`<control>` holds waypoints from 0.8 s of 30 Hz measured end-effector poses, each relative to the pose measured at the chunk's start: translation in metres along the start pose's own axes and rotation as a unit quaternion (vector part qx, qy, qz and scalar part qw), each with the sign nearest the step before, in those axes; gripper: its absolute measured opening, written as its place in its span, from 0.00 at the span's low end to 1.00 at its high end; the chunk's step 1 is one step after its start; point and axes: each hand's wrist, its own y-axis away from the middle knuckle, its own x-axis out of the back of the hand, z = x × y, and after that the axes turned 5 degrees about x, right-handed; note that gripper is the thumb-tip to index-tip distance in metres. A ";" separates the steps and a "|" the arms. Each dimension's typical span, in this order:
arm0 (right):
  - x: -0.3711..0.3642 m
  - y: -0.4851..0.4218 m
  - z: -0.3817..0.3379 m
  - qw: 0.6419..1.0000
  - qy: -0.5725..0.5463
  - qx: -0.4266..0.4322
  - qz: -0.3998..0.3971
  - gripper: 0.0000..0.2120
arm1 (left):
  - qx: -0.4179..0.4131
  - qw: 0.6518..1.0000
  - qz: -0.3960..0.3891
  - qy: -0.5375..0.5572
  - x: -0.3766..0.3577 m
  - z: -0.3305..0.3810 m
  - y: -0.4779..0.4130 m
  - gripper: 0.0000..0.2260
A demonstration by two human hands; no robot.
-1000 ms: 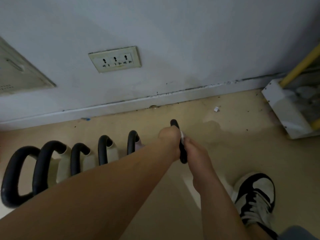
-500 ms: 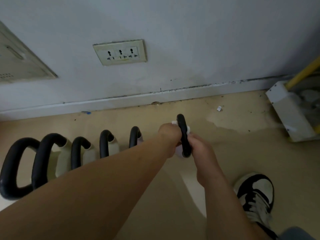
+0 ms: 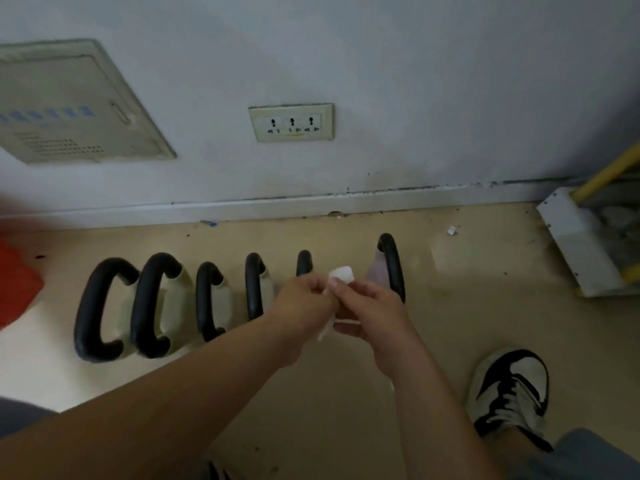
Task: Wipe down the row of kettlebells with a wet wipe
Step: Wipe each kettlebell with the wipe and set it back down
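Pinching wet wipe [image 3: 341,276]: left hand [image 3: 304,306], right hand [image 3: 372,311].

Six kettlebells [image 3: 152,306] are standing in a row on the floor [image 3: 485,306], running left to right in front of the wall [image 3: 415,81], with a socket plate [image 3: 291,122] sitting on the wall above the row's right half and a panel [image 3: 69,105] further left. The left hand [image 3: 301,306] and right hand [image 3: 374,313] are meeting before the row's right end, both pinching a wipe [image 3: 341,274] just left of the last kettlebell [image 3: 391,265]. A shoe [image 3: 512,393] is resting at near right, while a tray [image 3: 571,244] is standing by the wall at far right, a pole [image 3: 606,174] leaning over it.
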 end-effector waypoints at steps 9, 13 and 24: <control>-0.040 0.015 0.009 0.998 0.059 0.010 -0.008 0.08 | -0.017 0.998 0.016 0.065 0.055 -0.029 0.029 0.07; -0.040 0.012 -0.006 0.999 0.046 -0.008 -0.017 0.09 | 0.010 0.994 0.027 0.109 0.069 -0.025 0.036 0.06; -0.075 0.013 -0.012 0.997 0.073 -0.032 -0.023 0.12 | -0.030 0.993 -0.090 0.072 0.088 -0.034 0.047 0.22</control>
